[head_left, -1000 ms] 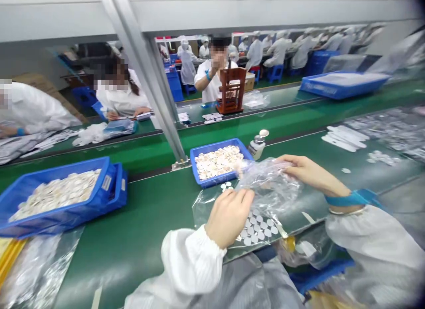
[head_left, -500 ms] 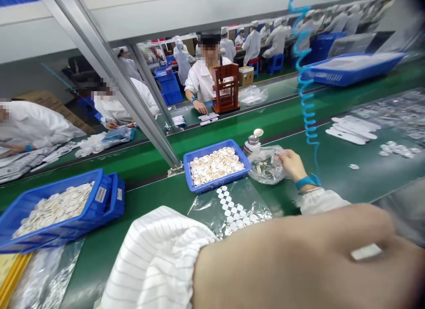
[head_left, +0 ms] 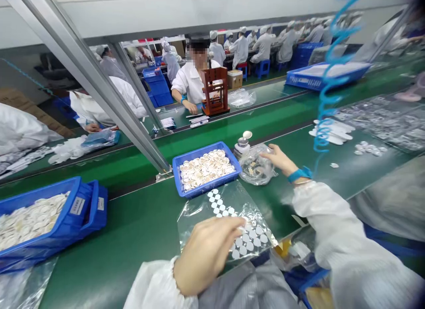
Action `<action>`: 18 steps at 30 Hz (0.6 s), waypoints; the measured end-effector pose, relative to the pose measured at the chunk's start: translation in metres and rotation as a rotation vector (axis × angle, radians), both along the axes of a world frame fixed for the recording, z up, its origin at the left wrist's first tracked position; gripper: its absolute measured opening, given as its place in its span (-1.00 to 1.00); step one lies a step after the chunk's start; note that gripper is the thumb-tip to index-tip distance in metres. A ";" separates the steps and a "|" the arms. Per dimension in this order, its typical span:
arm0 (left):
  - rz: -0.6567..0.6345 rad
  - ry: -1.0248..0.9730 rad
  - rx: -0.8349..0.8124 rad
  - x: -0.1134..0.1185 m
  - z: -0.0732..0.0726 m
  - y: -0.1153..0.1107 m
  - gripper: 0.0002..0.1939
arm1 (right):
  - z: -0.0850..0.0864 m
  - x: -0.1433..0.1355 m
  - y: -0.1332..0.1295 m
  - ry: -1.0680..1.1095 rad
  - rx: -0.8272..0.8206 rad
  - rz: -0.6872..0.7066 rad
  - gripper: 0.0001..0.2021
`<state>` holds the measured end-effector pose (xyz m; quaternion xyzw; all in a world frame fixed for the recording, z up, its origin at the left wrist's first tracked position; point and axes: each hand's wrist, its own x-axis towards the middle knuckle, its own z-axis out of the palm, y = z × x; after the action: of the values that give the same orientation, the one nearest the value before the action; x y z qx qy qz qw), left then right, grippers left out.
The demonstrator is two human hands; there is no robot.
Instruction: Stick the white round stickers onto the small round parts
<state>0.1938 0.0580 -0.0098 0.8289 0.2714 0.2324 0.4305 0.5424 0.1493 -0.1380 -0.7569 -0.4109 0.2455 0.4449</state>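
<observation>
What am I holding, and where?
The right hand holds the clear bag by its upper right edge; I can't tell whether the left hand holds anything.

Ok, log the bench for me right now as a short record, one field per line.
Left hand: left hand over the clear sheet; whether it holds anything is unclear
Right hand: right hand at the edge of the crumpled clear bag; grip unclear
On sheet: white discs, partly covered by the left hand
Beyond sheet: blue tray of round pieces
Behind crumpled bag: small bottle
</observation>
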 end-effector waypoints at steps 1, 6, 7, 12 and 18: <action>0.135 -0.051 -0.225 -0.001 -0.013 -0.001 -0.79 | 0.008 0.002 -0.011 -0.033 0.007 -0.028 -0.45; 0.576 -0.428 -1.088 0.004 -0.051 0.000 -0.75 | 0.055 -0.038 -0.072 -0.210 0.192 -0.101 -0.44; 0.605 -0.486 -1.146 0.006 -0.054 0.001 -0.75 | 0.063 -0.056 -0.084 -0.199 0.284 -0.044 -0.56; 0.627 -0.609 -1.211 0.013 -0.059 -0.003 -0.76 | 0.071 -0.151 -0.118 -0.044 0.207 0.604 -0.79; 0.580 -0.662 -1.186 0.002 -0.055 -0.008 -0.74 | 0.051 -0.181 -0.106 0.065 0.216 0.703 -0.86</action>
<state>0.1960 0.0503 -0.0648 0.2384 0.4154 0.3892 0.7868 0.3616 0.0437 -0.0874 -0.5101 -0.6552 0.3624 0.4233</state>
